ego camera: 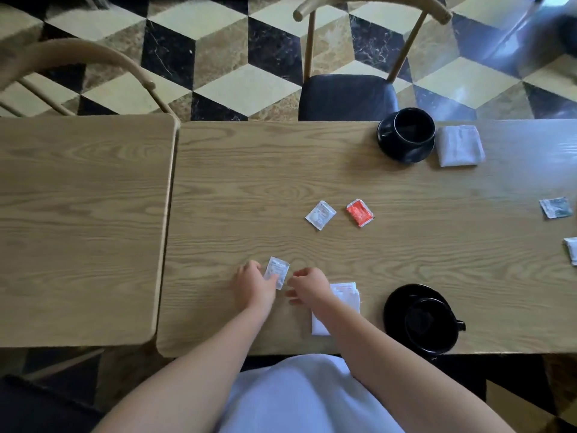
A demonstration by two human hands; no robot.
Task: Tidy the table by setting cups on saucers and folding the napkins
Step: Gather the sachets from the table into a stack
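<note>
Left hand [254, 284] pinches a flimsy sachet [276, 271], right hand [307, 285] loosely curled and empty; soft napkin [338, 307] under the right wrist folds best from its corners.

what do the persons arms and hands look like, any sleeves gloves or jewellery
Both forearms are bare as far as the frame shows, with no sleeves in view. The left hand and right hand wear no gloves, and no rings, watch or bracelets show. A white garment covers the body below.
</note>
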